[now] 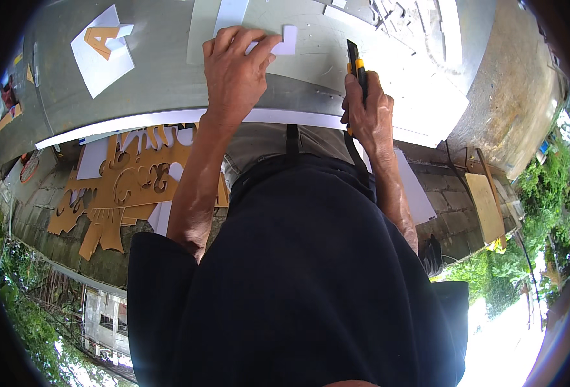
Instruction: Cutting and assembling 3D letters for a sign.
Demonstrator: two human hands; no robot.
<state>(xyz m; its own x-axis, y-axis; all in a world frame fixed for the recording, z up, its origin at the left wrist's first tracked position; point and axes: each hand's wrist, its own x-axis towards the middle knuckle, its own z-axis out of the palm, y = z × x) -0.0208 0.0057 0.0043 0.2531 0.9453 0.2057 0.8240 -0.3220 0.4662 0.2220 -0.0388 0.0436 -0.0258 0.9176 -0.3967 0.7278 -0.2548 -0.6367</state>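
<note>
My left hand [235, 71] rests on the grey work table [162, 71], its fingertips pinching a small white cut-out piece [287, 40]. My right hand [367, 109] grips a black and yellow utility knife [356, 63], blade end pointing away from me, just right of the white piece. A large pale sheet [324, 58] lies under both hands.
A white sheet with an orange letter-shaped cut-out [102, 48] lies at the table's left. White offcuts [414, 19] pile at the far right. Below the table edge, ornate tan cut-outs [130, 187] lie on the ground. A wooden board [488, 206] sits at right.
</note>
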